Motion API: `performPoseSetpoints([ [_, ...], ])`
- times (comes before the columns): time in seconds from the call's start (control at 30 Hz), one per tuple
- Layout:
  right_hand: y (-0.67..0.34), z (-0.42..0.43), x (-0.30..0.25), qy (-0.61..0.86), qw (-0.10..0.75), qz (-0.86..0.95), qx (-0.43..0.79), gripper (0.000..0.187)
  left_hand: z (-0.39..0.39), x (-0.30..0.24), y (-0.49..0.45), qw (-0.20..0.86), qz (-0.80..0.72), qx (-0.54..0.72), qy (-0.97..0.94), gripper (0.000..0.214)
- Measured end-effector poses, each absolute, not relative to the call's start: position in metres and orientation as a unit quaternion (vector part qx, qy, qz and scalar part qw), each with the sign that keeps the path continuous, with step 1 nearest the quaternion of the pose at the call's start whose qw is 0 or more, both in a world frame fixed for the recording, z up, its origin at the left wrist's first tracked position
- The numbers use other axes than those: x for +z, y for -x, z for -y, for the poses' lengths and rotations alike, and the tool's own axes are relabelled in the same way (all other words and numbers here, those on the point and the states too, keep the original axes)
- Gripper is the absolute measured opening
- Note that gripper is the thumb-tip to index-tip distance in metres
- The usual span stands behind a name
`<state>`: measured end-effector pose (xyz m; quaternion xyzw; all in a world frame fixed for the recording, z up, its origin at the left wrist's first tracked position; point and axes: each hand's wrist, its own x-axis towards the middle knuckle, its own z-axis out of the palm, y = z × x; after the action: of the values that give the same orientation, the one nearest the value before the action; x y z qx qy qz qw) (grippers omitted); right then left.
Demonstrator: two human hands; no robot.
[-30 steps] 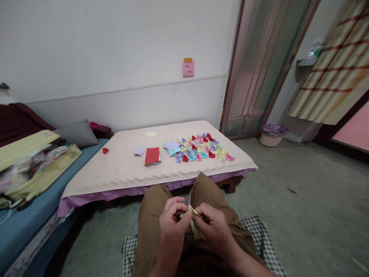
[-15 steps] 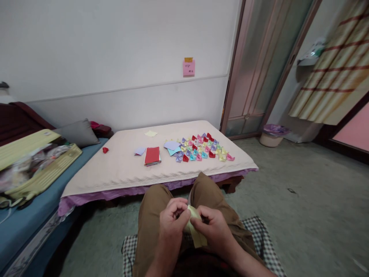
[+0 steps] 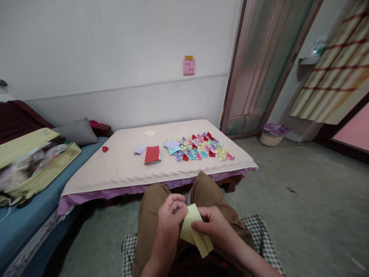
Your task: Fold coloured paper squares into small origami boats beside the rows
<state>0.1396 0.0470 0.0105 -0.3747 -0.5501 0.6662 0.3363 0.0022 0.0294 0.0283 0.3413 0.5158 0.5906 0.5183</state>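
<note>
Over my lap, both hands hold a pale yellow folded paper [image 3: 193, 230]. My left hand [image 3: 170, 213] pinches its upper left edge with curled fingers. My right hand [image 3: 215, 227] grips its right side, thumb pressed on the face. The paper is a partly unfolded strip that hangs down toward my knees. Ahead, a low table with a cream cover [image 3: 123, 169] carries several small folded paper shapes in many colours [image 3: 203, 148], a red stack of paper sheets [image 3: 152, 155] and loose purple, blue and yellow sheets.
A blue mattress [image 3: 25, 223] with yellow bedding and a grey pillow [image 3: 77, 132] lies on the left. A pink note [image 3: 188, 65] sticks on the wall. A bin [image 3: 272, 134] stands by the door at right. I sit on a checked cushion [image 3: 256, 234].
The yellow paper has opened from a small pinched fold into a wider, longer piece. My hands have dropped slightly and spread apart along it.
</note>
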Motion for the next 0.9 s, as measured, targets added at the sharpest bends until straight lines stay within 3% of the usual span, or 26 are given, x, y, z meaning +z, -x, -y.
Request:
performPoseSetpoints([
  [0.27, -0.143, -0.049, 0.009, 0.380, 0.308, 0.512, 0.706, 0.008, -0.030, 0.017, 0.008, 0.512, -0.543, 0.476, -0.465, 0.027],
  [0.47, -0.146, -0.052, 0.010, 0.362, 0.305, 0.490, 0.732, 0.011, -0.030, 0.016, 0.009, 0.480, -0.555, 0.469, -0.492, 0.037],
  [0.67, -0.150, -0.056, 0.014, 0.356, 0.320, 0.509, 0.715, 0.004, -0.027, 0.008, 0.014, 0.521, -0.509, 0.428, -0.535, 0.031],
  [0.9, -0.154, -0.062, 0.014, 0.397, 0.314, 0.514, 0.693, 0.011, -0.028, -0.008, 0.011, 0.596, -0.493, 0.470, -0.426, 0.031],
])
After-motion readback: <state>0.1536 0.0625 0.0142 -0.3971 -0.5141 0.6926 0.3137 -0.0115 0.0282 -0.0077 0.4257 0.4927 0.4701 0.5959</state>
